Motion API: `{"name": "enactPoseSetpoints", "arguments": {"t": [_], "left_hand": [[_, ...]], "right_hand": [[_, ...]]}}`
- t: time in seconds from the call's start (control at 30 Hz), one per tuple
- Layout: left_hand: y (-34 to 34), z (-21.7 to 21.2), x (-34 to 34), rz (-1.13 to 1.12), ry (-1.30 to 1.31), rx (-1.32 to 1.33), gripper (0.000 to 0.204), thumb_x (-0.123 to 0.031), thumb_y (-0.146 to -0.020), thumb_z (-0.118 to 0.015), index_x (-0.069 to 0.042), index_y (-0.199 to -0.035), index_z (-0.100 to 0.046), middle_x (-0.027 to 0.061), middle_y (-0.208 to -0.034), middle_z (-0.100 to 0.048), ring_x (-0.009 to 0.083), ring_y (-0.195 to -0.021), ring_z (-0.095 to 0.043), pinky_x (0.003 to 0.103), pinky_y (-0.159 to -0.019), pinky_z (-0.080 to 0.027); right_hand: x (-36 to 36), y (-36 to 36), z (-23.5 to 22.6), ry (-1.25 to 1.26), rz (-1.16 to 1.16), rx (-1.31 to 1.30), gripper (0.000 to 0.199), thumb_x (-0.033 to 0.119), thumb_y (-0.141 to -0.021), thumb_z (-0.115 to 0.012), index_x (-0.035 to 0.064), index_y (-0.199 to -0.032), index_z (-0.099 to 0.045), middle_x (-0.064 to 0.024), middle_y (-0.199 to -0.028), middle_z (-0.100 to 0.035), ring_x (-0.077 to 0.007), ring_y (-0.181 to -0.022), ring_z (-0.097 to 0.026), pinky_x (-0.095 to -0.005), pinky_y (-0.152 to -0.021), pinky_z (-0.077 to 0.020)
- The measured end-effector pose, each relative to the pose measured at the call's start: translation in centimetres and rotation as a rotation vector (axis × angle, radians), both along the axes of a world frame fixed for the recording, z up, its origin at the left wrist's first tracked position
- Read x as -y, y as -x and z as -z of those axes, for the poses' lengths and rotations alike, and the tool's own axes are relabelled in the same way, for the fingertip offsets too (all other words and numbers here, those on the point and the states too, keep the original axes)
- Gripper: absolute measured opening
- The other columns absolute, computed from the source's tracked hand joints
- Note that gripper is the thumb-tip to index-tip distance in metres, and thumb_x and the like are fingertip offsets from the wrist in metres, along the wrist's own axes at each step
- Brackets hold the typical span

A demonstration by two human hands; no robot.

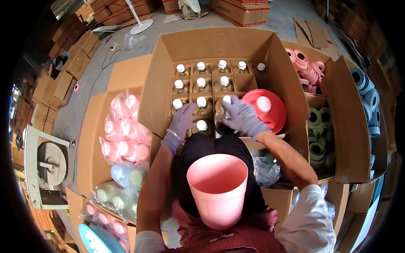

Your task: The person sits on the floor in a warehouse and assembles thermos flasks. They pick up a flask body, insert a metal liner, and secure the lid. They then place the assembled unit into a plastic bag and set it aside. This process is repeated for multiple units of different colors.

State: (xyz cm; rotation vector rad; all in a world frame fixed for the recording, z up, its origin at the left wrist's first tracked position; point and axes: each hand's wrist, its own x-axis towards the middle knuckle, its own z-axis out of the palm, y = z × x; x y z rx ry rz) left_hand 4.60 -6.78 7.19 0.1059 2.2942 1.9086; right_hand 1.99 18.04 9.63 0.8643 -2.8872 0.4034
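In front of me a big cardboard box [202, 46] holds several clear bottles with white caps [201, 101], standing in rows between cardboard dividers. My right hand [245, 117], in a grey glove, is closed around the upper part of a clear bottle [220, 110] in the near rows. My gloved left hand [183, 121] rests at the near left of the rows, its fingers stretched out beside the bottles. A red round lid or plate [274, 116] with a light pink cup [264, 104] on it lies at the box's right. A pink bucket [217, 189] sits on my lap.
To the left, an open box [95, 135] holds pink pieces in plastic bags [126, 126]. Boxes on the right hold pink rings [307, 69], green rings [319, 122] and blue rings [370, 99]. A light blue basin [99, 236] is at the lower left.
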Motion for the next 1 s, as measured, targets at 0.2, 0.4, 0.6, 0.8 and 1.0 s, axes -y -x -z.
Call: {"name": "enactPoseSetpoints", "arguments": {"t": [0.2, 0.4, 0.6, 0.8, 1.0], "left_hand": [[4.7, -1.0, -3.9, 0.256, -0.924, 0.473, 0.075, -0.066, -0.094, -0.038, -0.004, -0.136, -0.046, 0.0139, -0.124, -0.058, 0.0285, -0.109, -0.059, 0.047, -0.095, -0.049], [3.8, -8.7, -2.5, 0.09, -0.551, -0.215, 0.056, -0.043, -0.092, -0.058, -0.001, -0.128, -0.054, 0.0108, -0.122, -0.06, 0.0212, -0.113, -0.058, 0.032, -0.096, -0.048], [-9.6, -14.7, -5.1, 0.309, 0.382, -0.524, 0.051, -0.014, -0.088, -0.069, 0.0, -0.134, -0.05, 0.013, -0.131, -0.055, 0.0236, -0.125, -0.053, 0.036, -0.105, -0.043], [-22.2, -7.6, 6.0, 0.229, 0.632, -0.118, 0.051, -0.017, -0.093, -0.057, 0.004, -0.137, -0.042, 0.0216, -0.137, -0.049, 0.036, -0.129, -0.047, 0.039, -0.108, -0.037], [-26.4, -8.3, 2.3, 0.356, 0.567, -0.343, 0.057, -0.02, -0.08, -0.065, 0.002, -0.129, -0.048, 0.0204, -0.127, -0.054, 0.0361, -0.119, -0.053, 0.041, -0.101, -0.042]], "right_hand": [[-2.9, -6.9, -11.2, 0.424, 0.025, -0.403, 0.045, 0.031, -0.074, -0.074, 0.008, -0.109, -0.059, -0.0152, -0.102, -0.055, -0.0319, -0.08, -0.061, -0.0425, -0.066, -0.0499], [-5.7, -13.2, -9.2, 0.909, -0.213, 0.152, 0.063, 0.014, -0.076, -0.071, 0.0032, -0.134, -0.048, -0.0151, -0.126, -0.048, -0.0283, -0.11, -0.055, -0.0369, -0.098, -0.0449], [-8.7, -25.1, -1.5, 1.018, 0.062, 0.346, 0.064, 0.015, -0.079, -0.063, 0.0015, -0.138, -0.042, -0.0154, -0.129, -0.047, -0.0297, -0.119, -0.051, -0.0409, -0.106, -0.0375], [-7.4, -37.3, 2.5, 0.853, -0.215, 0.265, 0.092, 0.045, -0.075, -0.078, 0.0011, -0.143, -0.036, -0.0288, -0.147, -0.028, -0.0457, -0.135, -0.033, -0.0507, -0.112, -0.028], [-5.4, -27.1, -6.3, 0.887, -0.398, 0.377, 0.098, 0.036, -0.068, -0.085, -0.0024, -0.143, -0.035, -0.0218, -0.144, -0.038, -0.0375, -0.137, -0.035, -0.045, -0.113, -0.0287]]}}
